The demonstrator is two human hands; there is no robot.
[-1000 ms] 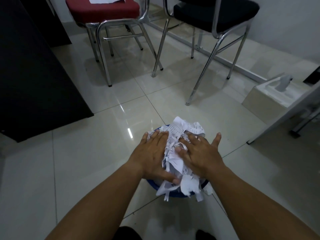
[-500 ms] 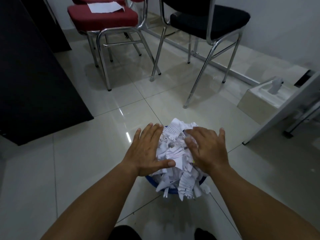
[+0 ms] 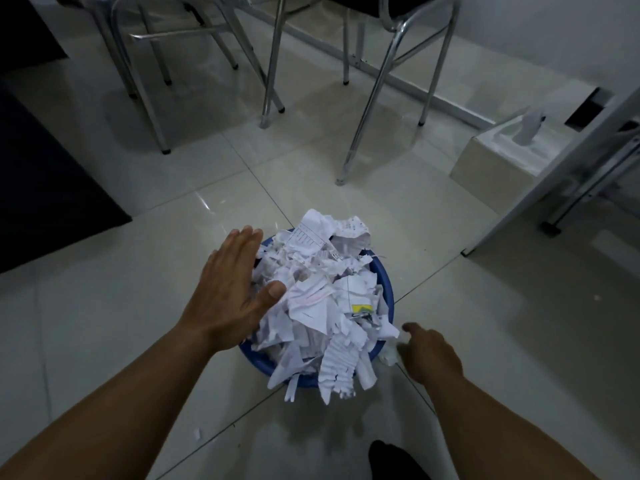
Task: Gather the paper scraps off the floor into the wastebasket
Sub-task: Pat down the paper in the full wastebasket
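Note:
A blue round wastebasket (image 3: 385,282) stands on the tiled floor, heaped above its rim with white torn paper scraps (image 3: 318,299). Several strips hang over its near edge. My left hand (image 3: 232,292) lies flat and open against the left side of the heap, thumb on the paper. My right hand (image 3: 431,353) is low at the basket's right side, fingers reaching a small white scrap (image 3: 388,355) lying beside the rim; whether it grips the scrap does not show. A tiny scrap (image 3: 197,434) lies on the floor near my left forearm.
Two chrome-legged chairs (image 3: 270,81) stand behind the basket. A beige tissue box (image 3: 498,161) sits on the floor at the right, beside a slanted metal frame (image 3: 568,174). A dark cabinet (image 3: 45,161) fills the left side. My dark shoe (image 3: 391,459) is at the bottom.
Both hands were pressing the paper heap down from above. My right hand has left the heap and dropped to the floor at the basket's right; my left hand slid to the heap's left side.

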